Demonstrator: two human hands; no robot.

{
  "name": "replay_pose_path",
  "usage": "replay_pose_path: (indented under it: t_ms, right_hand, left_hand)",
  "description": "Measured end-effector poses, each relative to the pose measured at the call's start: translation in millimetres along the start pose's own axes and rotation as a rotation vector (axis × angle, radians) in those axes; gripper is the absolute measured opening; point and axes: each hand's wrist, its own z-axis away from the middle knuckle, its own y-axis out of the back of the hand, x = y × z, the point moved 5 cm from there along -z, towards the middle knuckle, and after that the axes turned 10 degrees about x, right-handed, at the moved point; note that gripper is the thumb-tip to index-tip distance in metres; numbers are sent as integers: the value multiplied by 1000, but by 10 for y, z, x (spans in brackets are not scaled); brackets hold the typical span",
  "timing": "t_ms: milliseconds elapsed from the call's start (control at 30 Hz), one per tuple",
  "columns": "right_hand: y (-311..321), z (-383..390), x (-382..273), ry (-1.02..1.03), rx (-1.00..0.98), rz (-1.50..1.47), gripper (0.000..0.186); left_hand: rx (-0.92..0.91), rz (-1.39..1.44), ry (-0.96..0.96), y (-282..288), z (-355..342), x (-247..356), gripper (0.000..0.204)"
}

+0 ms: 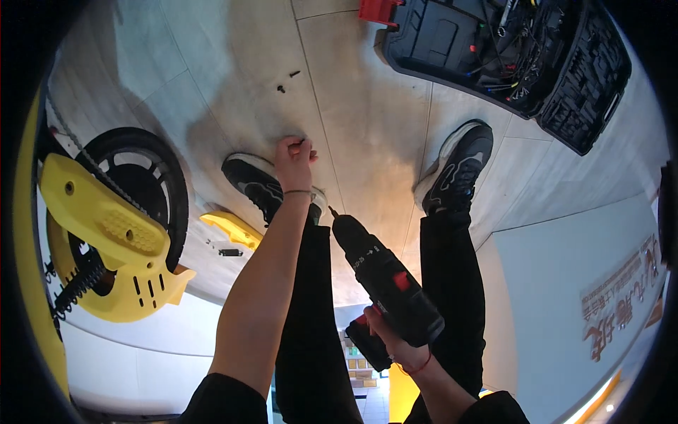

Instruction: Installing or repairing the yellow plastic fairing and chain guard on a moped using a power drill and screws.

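My right hand grips the handle of a black and red cordless drill, with its bit pointing up and to the left, touching nothing. My left hand is closed in a pinch above the floor by my left shoe, and a small dark screw-like piece shows at its fingertips. Beyond that hand, two dark screws lie loose on the floor. Left of my forearm are a curved yellow cover piece and a small black part, both on the floor.
At the left stands a yellow vehicle with a black-tyred wheel, chain and coil spring. An open black toolbox with cables and tools lies at the far right, near a red object. A white printed panel is at right.
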Motion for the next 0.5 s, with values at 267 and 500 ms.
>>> replay_pose_path:
  t_ms: [267,500]
  right_hand:
    - [-301,-293,-454,562,-193,373,21]
    - [-1010,-278,-574,374,-417,208,46]
  left_hand:
    - [-208,556,438,582,526,846,18]
    - [-106,765,462,1595,660,1292,21]
